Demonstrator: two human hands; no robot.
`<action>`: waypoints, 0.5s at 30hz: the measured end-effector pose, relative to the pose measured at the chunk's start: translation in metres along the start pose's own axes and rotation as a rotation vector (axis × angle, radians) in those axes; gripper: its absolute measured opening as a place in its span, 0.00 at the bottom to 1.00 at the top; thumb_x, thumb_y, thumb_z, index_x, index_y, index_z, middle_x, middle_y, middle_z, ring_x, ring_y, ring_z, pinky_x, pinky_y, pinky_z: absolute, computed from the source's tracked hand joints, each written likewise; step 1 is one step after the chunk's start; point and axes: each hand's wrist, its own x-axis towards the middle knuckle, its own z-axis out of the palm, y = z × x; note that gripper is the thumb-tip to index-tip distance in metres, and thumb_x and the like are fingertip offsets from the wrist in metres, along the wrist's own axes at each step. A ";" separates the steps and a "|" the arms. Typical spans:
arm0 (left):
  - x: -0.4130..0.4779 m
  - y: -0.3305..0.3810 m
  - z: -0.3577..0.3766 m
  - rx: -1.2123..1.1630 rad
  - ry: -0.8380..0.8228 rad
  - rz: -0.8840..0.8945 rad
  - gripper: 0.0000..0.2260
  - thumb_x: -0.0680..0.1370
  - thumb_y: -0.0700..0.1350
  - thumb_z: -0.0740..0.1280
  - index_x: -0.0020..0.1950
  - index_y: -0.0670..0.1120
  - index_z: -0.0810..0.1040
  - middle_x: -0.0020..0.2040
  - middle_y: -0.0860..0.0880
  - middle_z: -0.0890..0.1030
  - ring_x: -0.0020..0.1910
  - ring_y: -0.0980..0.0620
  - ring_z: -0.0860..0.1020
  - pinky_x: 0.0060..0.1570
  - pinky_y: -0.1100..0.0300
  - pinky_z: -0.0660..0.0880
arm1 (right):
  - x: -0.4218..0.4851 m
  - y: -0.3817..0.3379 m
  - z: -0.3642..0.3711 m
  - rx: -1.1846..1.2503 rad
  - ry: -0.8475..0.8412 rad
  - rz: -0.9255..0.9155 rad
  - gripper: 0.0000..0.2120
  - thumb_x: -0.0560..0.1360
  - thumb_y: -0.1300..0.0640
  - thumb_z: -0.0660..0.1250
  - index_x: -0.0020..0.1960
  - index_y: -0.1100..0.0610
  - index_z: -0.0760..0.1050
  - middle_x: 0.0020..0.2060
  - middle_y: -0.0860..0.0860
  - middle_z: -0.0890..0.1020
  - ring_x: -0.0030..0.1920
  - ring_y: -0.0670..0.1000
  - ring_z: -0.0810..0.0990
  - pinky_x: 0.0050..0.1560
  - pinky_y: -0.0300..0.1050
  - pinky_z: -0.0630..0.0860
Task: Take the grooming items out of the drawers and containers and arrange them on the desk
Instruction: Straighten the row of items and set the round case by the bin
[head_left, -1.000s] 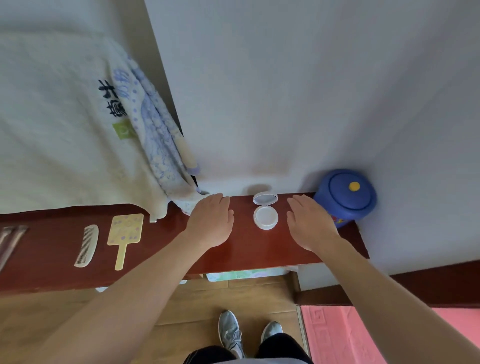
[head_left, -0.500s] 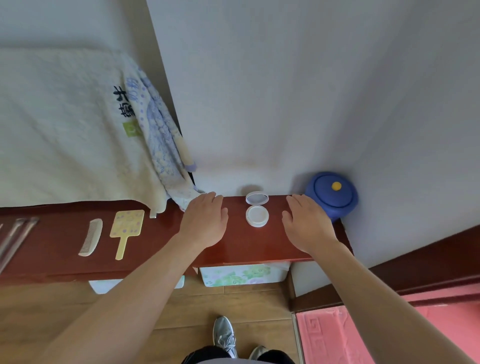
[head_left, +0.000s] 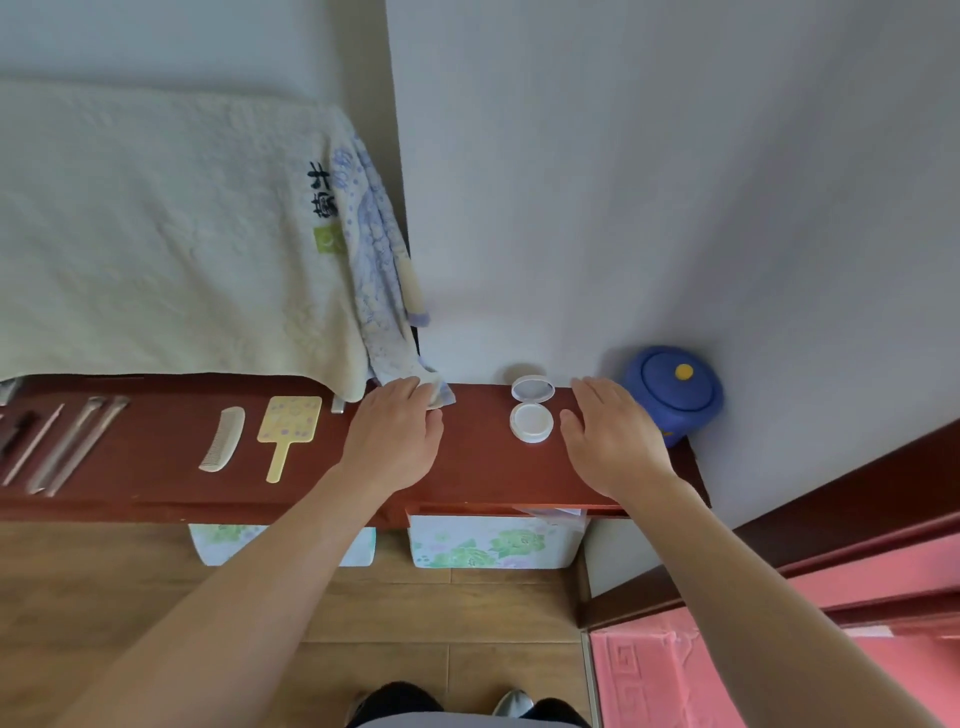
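1. Compact (head_left: 531, 423) is seen open on the tabletop (head_left: 478, 467) by the wall, between left grip (head_left: 395, 441) and right grip (head_left: 613, 441). Both are spread flat, nothing held.
2. Judged light, stiff plastic with a fragile hinge and mirror; best taken by the base rim.
3. Tabletop is glossy wood. Comb (head_left: 223, 439) and hand mirror (head_left: 288, 431) are laid leftward.

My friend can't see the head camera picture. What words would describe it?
A person's left hand and right hand lie flat on a red-brown desk, either side of an open white compact. Further left lie a comb and a yellow hand mirror; a blue lidded pot sits at its right end.
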 end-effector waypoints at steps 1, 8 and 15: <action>-0.003 -0.008 -0.003 -0.001 -0.018 -0.012 0.15 0.79 0.47 0.60 0.61 0.41 0.77 0.56 0.44 0.80 0.56 0.43 0.77 0.54 0.47 0.74 | -0.001 -0.009 0.001 -0.008 0.012 -0.016 0.17 0.77 0.55 0.63 0.62 0.63 0.73 0.57 0.57 0.78 0.59 0.59 0.74 0.58 0.54 0.71; -0.022 -0.081 -0.023 0.003 -0.067 -0.019 0.17 0.80 0.49 0.58 0.62 0.42 0.76 0.55 0.46 0.78 0.55 0.44 0.76 0.56 0.48 0.74 | 0.001 -0.086 0.025 -0.026 -0.009 -0.041 0.23 0.75 0.48 0.52 0.64 0.58 0.71 0.60 0.51 0.76 0.61 0.53 0.72 0.62 0.49 0.69; -0.040 -0.155 -0.039 0.031 -0.052 -0.025 0.21 0.77 0.52 0.50 0.57 0.43 0.76 0.53 0.47 0.78 0.53 0.45 0.76 0.53 0.48 0.74 | 0.006 -0.160 0.057 -0.039 -0.114 -0.024 0.25 0.79 0.49 0.54 0.74 0.58 0.62 0.72 0.52 0.67 0.74 0.52 0.59 0.73 0.49 0.56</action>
